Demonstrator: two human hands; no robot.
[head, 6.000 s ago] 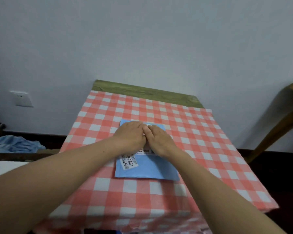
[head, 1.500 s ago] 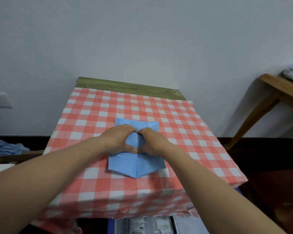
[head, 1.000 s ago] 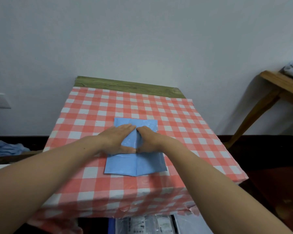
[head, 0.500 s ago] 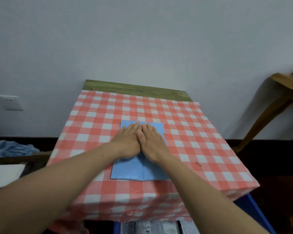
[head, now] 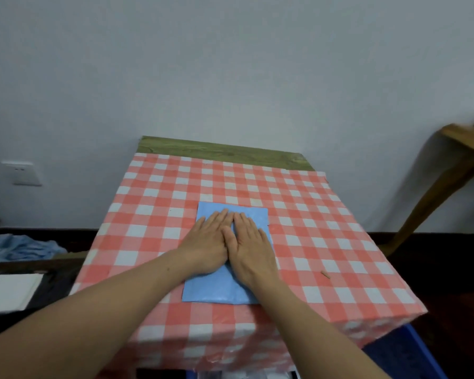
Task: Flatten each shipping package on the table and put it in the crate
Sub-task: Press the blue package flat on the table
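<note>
A blue shipping package [head: 216,292] lies flat in the middle of the table [head: 326,242], which is covered by a red-and-white checked cloth. My left hand [head: 210,242] and my right hand [head: 248,248] lie side by side on top of the package, palms down, fingers straight and pointing away from me. Both press on it. The package's middle is hidden under my hands. A blue crate [head: 411,356] shows below the table's front right corner, with pale packages [head: 244,375] inside at the bottom edge.
A small brown scrap [head: 325,274] lies on the cloth to the right. A wooden bench [head: 460,151] stands at the far right, a wall socket [head: 24,173] at the left. Blue fabric [head: 19,246] and a white sheet [head: 8,289] lie left of the table.
Six seconds ago the package lay label side up; it has since been turned over. My curled fingers have straightened and both palms now press flat and have slid forward.
</note>
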